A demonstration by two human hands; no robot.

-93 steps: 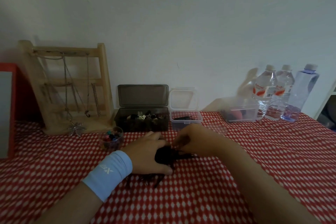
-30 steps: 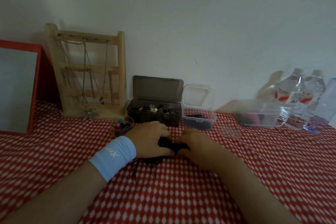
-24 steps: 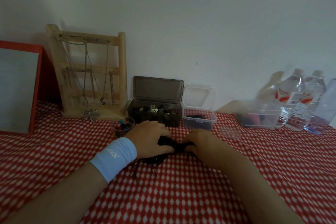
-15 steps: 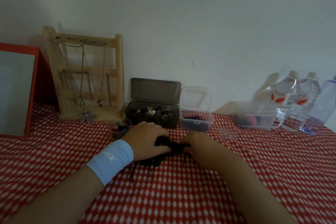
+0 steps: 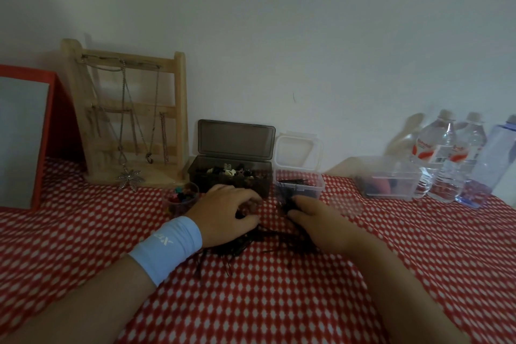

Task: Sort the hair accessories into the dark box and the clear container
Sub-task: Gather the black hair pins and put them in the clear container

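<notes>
A tangle of black hair accessories (image 5: 252, 241) lies on the red checked cloth between my hands. My left hand (image 5: 226, 215), with a light blue wristband, rests on the pile's left end, fingers curled round some dark pieces. My right hand (image 5: 314, 218) pinches a small bunch of thin black pins (image 5: 289, 203) just in front of the clear container (image 5: 318, 190), which holds more black pins. Left of it stands the dark box (image 5: 195, 174), lid up, filled with mixed clips.
A small round cup of coloured bits (image 5: 181, 200) stands left of my left hand. Behind are a wooden jewellery stand (image 5: 128, 120) and a red-framed mirror (image 5: 22, 134). At the right are another clear tub (image 5: 389, 186) and three water bottles (image 5: 446, 156).
My hands have drawn apart. The right hand has moved forward and right, carrying black pins toward the clear container; the left hand stays on the pile.
</notes>
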